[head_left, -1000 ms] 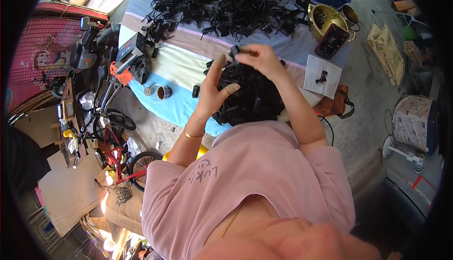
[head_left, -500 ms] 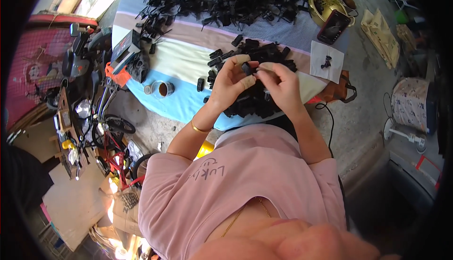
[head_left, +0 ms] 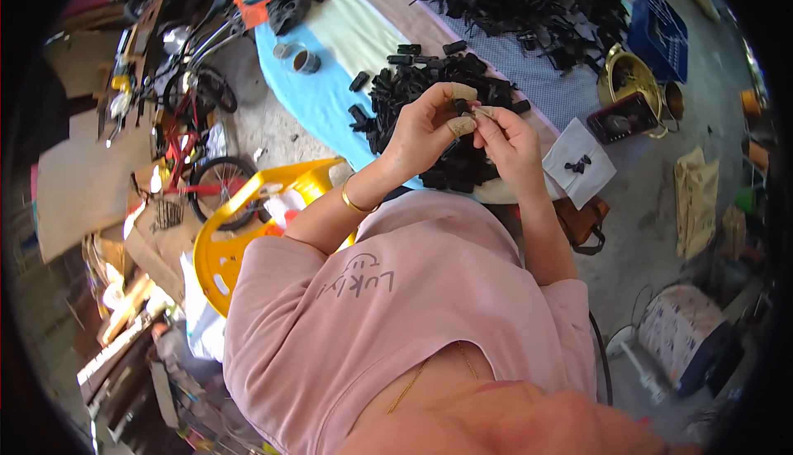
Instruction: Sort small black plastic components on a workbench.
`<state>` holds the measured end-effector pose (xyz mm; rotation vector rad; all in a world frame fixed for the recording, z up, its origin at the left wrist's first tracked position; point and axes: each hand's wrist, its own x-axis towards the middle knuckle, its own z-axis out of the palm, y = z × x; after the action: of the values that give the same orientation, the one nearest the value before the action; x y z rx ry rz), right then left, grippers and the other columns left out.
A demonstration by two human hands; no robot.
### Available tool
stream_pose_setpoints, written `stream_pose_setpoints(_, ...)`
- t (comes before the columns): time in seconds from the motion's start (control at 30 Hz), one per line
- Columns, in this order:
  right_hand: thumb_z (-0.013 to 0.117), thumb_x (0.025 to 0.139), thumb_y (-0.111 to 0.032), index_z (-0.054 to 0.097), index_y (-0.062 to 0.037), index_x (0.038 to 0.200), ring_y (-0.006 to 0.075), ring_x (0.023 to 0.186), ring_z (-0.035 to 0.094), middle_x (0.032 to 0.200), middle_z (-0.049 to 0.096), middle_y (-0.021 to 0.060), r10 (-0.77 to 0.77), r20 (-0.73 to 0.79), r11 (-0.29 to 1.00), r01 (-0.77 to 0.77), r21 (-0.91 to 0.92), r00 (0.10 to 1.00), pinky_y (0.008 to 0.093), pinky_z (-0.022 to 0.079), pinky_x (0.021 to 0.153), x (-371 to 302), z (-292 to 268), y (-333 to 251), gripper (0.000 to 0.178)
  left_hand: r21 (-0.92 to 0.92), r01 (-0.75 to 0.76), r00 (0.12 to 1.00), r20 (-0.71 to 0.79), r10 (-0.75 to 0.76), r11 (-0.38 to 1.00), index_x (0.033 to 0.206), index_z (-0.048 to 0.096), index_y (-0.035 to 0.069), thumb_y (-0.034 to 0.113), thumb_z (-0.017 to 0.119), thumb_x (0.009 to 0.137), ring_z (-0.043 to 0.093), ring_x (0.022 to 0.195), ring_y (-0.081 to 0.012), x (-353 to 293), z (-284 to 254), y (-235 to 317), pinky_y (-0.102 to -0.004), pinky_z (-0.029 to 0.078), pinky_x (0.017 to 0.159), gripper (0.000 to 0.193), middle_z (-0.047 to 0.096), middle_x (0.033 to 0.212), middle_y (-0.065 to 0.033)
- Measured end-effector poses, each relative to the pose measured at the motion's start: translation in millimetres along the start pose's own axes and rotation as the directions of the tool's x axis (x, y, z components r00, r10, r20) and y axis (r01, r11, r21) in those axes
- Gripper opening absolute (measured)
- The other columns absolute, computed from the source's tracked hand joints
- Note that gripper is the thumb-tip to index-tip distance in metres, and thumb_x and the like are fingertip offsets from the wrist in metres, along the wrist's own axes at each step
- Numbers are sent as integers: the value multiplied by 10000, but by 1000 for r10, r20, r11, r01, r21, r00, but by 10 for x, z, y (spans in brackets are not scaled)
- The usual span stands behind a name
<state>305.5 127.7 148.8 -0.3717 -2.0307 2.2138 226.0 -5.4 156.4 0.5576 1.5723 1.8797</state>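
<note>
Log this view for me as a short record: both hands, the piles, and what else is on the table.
Left hand: pinches a small black piece
Right hand: at that same piece; grip unclear
Near pile: black pieces, beneath the hands
Far pile: black pieces, upper right of the picture
Right side: white sheet bearing small dark pieces; phone; blue basket
Left side: cup, dark contents

- We see a striped cloth-covered table (head_left: 324,112).
- On it we find a near heap of black parts (head_left: 398,91) and a far heap of black parts (head_left: 533,9).
- We also see a cup (head_left: 306,62), and white paper (head_left: 589,188) bearing dark pieces (head_left: 578,165).
</note>
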Motion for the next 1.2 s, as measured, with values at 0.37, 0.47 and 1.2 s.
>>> stream_pose_setpoints(0.37, 518, 876, -114, 605, -7, 950, -5, 493, 364, 610, 496, -40, -14, 94, 997, 21, -72, 995, 146, 259, 434, 150, -30, 110, 157, 378, -206, 948, -153, 280, 903, 883, 546, -17, -59, 592, 768, 554, 686, -100, -39, 32, -131, -225, 476, 629, 131, 586, 841, -59)
stream_pose_setpoints(0.47, 515, 878, -115, 605, -4, 947, -3, 493, 360, 615, 493, -47, -44, 48, 994, 48, -99, 998, 151, 266, 439, 203, 63, 78, 159, 405, -168, 968, -105, 228, 899, 913, 545, -17, -46, 597, 772, 553, 727, -100, 33, -111, -82, -224, 471, 661, 153, 584, 871, -56)
stream_pose_setpoints(1.2, 618, 791, -69, 609, 11, 917, 8, 566, 460, 691, 571, -31, -129, -215, 980, 158, 124, 968, 158, 379, 500, 123, 171, -26, 150, 181, -57, 997, 59, 47, 982, 1032, 482, -32, -33, 457, 831, 574, 838, -130, 48, -201, 94, -255, 463, 769, 203, 577, 951, -87)
